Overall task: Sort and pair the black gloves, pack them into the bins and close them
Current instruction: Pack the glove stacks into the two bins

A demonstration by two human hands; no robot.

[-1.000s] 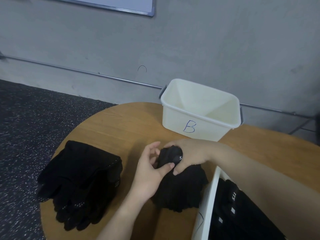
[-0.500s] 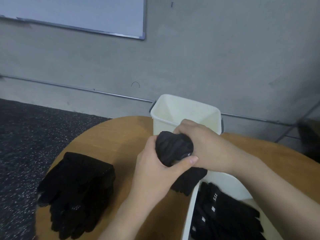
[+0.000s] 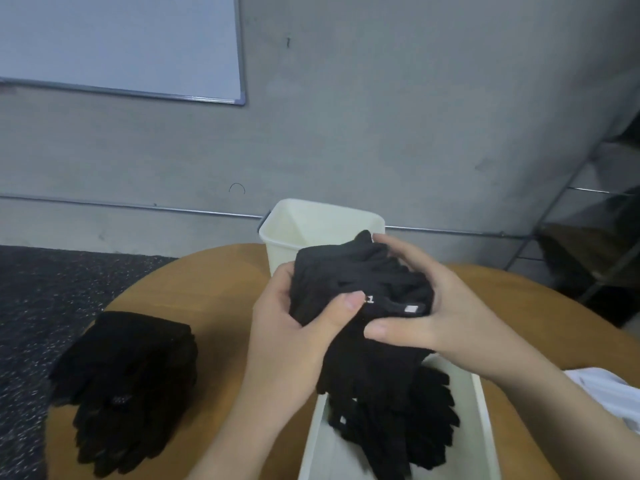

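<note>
Nearest, a white bin (image 3: 483, 403) already holds black gloves (image 3: 408, 431). Above it, the left hand (image 3: 294, 327) and right hand (image 3: 426, 306) both grip a bundled glove pair (image 3: 360, 289). Left on the desk (image 3: 221, 278) lies a glove pile (image 3: 128, 386); beyond stands an empty bin (image 3: 301, 223).

You hold a bunched pair of black gloves (image 3: 360, 306) above the near white bin (image 3: 483, 410), where more black gloves (image 3: 408, 431) already lie. An open cream bin (image 3: 298, 233) stands just behind that bundle, and a loose pile of gloves (image 3: 128, 386) lies well to the near bin's left.
</note>
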